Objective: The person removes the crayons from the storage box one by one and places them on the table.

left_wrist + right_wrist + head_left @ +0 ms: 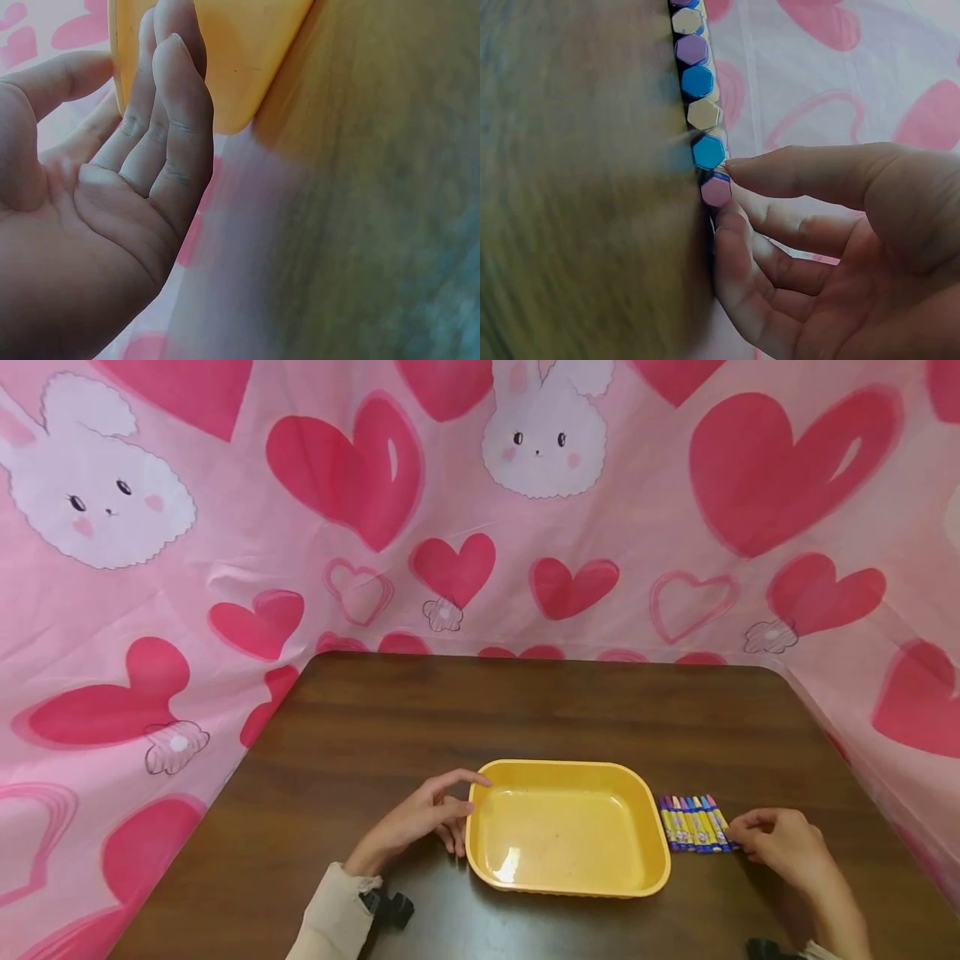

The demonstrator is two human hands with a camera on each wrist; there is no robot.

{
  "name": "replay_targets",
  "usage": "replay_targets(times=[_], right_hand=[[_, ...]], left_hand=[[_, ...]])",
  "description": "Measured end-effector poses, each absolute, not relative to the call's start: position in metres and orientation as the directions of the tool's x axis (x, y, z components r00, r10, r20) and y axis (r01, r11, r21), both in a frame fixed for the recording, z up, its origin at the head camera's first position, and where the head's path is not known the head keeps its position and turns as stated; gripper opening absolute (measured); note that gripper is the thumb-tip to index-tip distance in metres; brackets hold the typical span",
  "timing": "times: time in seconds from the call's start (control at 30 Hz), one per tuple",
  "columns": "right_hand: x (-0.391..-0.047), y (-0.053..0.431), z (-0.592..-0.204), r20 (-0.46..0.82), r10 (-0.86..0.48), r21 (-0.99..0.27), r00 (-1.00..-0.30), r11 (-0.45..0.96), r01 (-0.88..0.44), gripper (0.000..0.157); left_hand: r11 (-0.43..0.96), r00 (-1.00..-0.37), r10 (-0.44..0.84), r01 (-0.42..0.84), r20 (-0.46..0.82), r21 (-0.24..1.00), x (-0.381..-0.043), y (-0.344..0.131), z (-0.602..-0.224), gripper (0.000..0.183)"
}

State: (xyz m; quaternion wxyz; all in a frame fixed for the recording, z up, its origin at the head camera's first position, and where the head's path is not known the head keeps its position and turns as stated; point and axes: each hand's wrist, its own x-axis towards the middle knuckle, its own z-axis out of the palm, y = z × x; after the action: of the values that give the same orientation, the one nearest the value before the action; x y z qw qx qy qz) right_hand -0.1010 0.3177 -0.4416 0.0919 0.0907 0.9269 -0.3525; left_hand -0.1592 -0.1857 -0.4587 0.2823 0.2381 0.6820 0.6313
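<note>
In the head view my left hand [420, 817] is at the left end of a yellow plastic basin [567, 889]. Its index finger reaches over the rim; the other fingers are loosely bent outside. The left wrist view has the thumb against the rim of the basin [247, 45]. To the basin's right lies a row of crayons [693, 825] in yellow and blue wrappers. My right hand [783, 847] pinches the crayon at the row's right end. Up close, the right wrist view gives this crayon a pink end [717, 191], between thumb and fingers, beside a blue-ended crayon [709, 151].
The basin and crayons stand on a dark brown wooden table [525, 710]. A pink cloth [480, 510] with hearts and rabbits hangs behind the table and along its sides. The basin's inside shows only its shiny floor.
</note>
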Motion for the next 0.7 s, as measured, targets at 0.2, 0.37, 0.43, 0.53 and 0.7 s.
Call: replay_targets(times=[0.2, 0.37, 0.43, 0.53, 0.7], right_hand=[[-0.095, 0.318, -0.433, -0.247, 0.098, -0.609, -0.964, 0.758, 0.233, 0.032], [-0.091, 0.320, -0.427, -0.221, 0.086, -0.587, -0.972, 0.784, 0.203, 0.033], [-0.091, 0.321, -0.424, -0.193, 0.087, -0.561, -0.977, 0.808, 0.182, 0.035], [-0.092, 0.321, -0.423, -0.140, 0.098, -0.530, -0.985, 0.833, 0.158, 0.038], [-0.092, 0.305, -0.430, 0.148, 0.096, -0.499, -0.984, 0.866, 0.009, 0.027]], left_hand=[[0.092, -0.743, 0.665, -0.027, -0.082, 0.995, -0.156, -0.181, -0.453, 0.041], [0.087, -0.753, 0.651, -0.046, -0.091, 0.995, -0.159, -0.179, -0.450, 0.045], [0.071, -0.761, 0.643, -0.054, -0.087, 0.996, -0.161, -0.178, -0.450, 0.048], [0.045, -0.773, 0.629, -0.066, -0.079, 0.997, -0.162, -0.178, -0.450, 0.052], [0.057, -0.832, 0.550, -0.043, -0.067, 0.997, -0.161, -0.184, -0.450, 0.051]])
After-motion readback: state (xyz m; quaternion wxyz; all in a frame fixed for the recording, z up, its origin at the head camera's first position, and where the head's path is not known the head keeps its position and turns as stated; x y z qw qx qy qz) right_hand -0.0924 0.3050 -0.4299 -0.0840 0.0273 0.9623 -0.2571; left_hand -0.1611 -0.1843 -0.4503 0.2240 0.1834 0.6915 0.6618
